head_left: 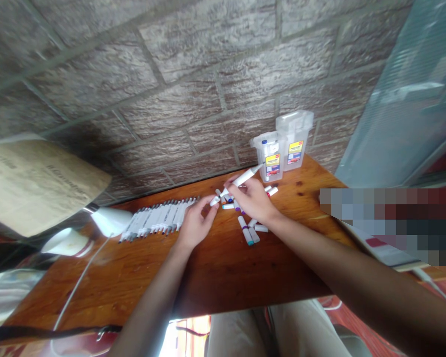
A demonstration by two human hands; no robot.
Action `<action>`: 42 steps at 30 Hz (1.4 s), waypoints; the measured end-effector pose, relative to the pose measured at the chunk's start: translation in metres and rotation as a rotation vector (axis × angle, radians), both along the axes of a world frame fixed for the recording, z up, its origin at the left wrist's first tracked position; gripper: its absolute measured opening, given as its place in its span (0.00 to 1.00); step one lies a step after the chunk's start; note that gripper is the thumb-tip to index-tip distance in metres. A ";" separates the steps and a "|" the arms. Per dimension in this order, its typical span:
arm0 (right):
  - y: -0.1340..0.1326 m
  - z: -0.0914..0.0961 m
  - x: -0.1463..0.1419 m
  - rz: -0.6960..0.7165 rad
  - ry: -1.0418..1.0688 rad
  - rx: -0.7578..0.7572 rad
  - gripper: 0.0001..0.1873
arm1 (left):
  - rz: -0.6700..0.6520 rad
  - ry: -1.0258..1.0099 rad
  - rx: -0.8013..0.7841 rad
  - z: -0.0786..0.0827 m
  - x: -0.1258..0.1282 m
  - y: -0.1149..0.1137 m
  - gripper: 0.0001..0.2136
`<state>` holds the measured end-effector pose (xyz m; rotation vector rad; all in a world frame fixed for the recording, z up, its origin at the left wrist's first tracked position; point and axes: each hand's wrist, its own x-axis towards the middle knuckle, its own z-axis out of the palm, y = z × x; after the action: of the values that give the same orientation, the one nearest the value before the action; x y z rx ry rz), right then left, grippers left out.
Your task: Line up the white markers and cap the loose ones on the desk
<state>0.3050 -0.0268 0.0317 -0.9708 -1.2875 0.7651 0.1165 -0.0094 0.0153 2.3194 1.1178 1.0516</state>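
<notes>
My right hand (253, 199) grips a white marker (242, 179), tilted with one end pointing up to the right. Between the fingers of my left hand (196, 222) is a small white marker cap (214, 201), held close to the marker's lower, dark-tipped end. Whether the two touch, I cannot tell. Several loose marker caps (243, 224) with coloured ends lie on the wooden table (223, 270) beneath and beside my right hand. Left of my left hand, a long row of white markers (159, 218) lies side by side.
Two clear plastic boxes (299, 141) with yellow labels stand against the brick wall (178, 114); the nearer one holds something. At left are a lamp (109, 220) with a cable, a paper cup (67, 243) and a brown paper bag (40, 183). Papers (386, 248) lie at right.
</notes>
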 end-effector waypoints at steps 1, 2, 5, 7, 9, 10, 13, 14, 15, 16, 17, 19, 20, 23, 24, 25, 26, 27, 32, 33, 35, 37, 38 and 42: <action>0.000 0.000 0.000 -0.004 -0.004 0.003 0.08 | -0.007 0.009 -0.003 0.000 0.000 0.000 0.11; 0.000 0.000 0.000 -0.009 -0.008 0.001 0.08 | -0.013 0.014 -0.006 -0.001 -0.001 0.000 0.11; 0.000 -0.001 0.000 -0.033 -0.029 -0.021 0.09 | -0.027 0.026 -0.024 -0.001 -0.001 -0.001 0.10; 0.000 -0.001 0.000 -0.041 -0.045 -0.026 0.08 | -0.038 0.040 -0.039 0.000 0.000 -0.003 0.10; 0.000 0.000 0.000 -0.037 -0.056 -0.014 0.08 | -0.049 0.053 -0.048 0.001 0.002 -0.004 0.10; 0.000 0.000 0.000 -0.033 -0.064 -0.005 0.07 | -0.050 0.056 -0.049 0.001 0.002 -0.004 0.09; -0.003 0.002 -0.001 -0.042 -0.105 0.018 0.06 | -0.044 0.055 -0.048 0.003 0.004 -0.004 0.09; -0.004 0.002 -0.001 -0.049 -0.122 0.024 0.06 | -0.043 0.056 -0.049 0.004 0.004 -0.004 0.09; -0.005 0.002 -0.002 -0.056 -0.139 0.029 0.06 | -0.043 0.058 -0.051 0.004 0.004 -0.004 0.09; -0.006 0.002 -0.002 -0.062 -0.152 0.033 0.06 | -0.044 0.059 -0.053 0.004 0.004 -0.004 0.09; -0.006 0.003 -0.002 -0.064 -0.163 0.036 0.05 | -0.046 0.060 -0.053 0.004 0.004 -0.004 0.09; -0.006 0.003 -0.002 -0.069 -0.185 0.042 0.05 | -0.049 0.064 -0.048 0.004 0.003 -0.004 0.09; -0.006 0.003 -0.002 -0.073 -0.196 0.045 0.06 | -0.049 0.064 -0.044 0.003 0.003 -0.003 0.09; -0.007 0.004 -0.001 -0.078 -0.239 0.047 0.07 | -0.049 0.063 -0.040 0.003 0.003 -0.004 0.09; -0.007 0.005 -0.001 -0.077 -0.259 0.046 0.07 | -0.049 0.063 -0.041 0.004 0.003 -0.004 0.09; -0.007 0.005 -0.001 -0.079 -0.279 0.048 0.07 | -0.050 0.065 -0.041 0.004 0.003 -0.005 0.09; -0.007 0.005 -0.001 -0.082 -0.300 0.051 0.07 | -0.052 0.068 -0.040 0.005 0.004 -0.005 0.09; -0.008 0.006 -0.001 -0.087 -0.322 0.055 0.07 | -0.054 0.071 -0.038 0.005 0.004 -0.006 0.09; -0.009 0.005 -0.003 -0.102 -0.383 0.055 0.05 | -0.033 0.068 -0.006 0.006 0.004 -0.006 0.10; -0.010 0.005 -0.003 -0.102 -0.387 0.061 0.05 | -0.028 0.067 -0.001 0.005 0.003 -0.006 0.10; -0.011 0.006 -0.004 -0.097 -0.394 0.078 0.05 | -0.022 0.061 0.002 0.005 0.003 -0.005 0.10; -0.010 0.007 -0.002 -0.103 -0.402 0.115 0.05 | -0.028 0.043 -0.003 0.005 0.003 -0.005 0.10; -0.009 0.008 0.000 -0.115 -0.404 0.140 0.05 | -0.037 0.028 -0.009 0.005 0.003 -0.005 0.10; 0.002 0.010 0.016 -0.233 -0.267 0.154 0.06 | -0.048 -0.046 -0.018 0.004 0.003 -0.006 0.09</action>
<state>0.3206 -0.0249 0.0415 -1.1001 -1.4093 0.3584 0.1197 -0.0155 0.0197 2.2850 1.0444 1.0668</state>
